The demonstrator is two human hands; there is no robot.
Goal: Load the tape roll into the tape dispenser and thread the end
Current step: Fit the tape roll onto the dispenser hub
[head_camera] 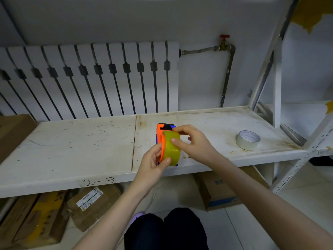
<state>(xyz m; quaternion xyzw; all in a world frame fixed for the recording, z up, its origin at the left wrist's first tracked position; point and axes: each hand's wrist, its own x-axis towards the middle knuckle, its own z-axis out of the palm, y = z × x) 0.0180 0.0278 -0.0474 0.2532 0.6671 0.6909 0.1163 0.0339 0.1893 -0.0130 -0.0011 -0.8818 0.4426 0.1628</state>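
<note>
An orange, blue and black tape dispenser (159, 130) is held just above the front of the white shelf (81, 141). A yellowish tape roll (171, 150) sits in it, against the orange side plate. My left hand (155, 159) grips the dispenser and the roll from the near left, thumb on the roll's lower face. My right hand (192, 141) comes in from the right, its thumb pressed on the roll's outer face and its fingertips pinched at the top near the black cutter end. Whether a loose tape end is between those fingers is hidden.
A white tape roll (248, 140) lies flat on the shelf's right part. A white radiator (90, 78) and a pipe with a red valve (224, 42) stand behind. Cardboard boxes (90, 204) lie on the floor below, and a shelf upright (277, 78) rises at right.
</note>
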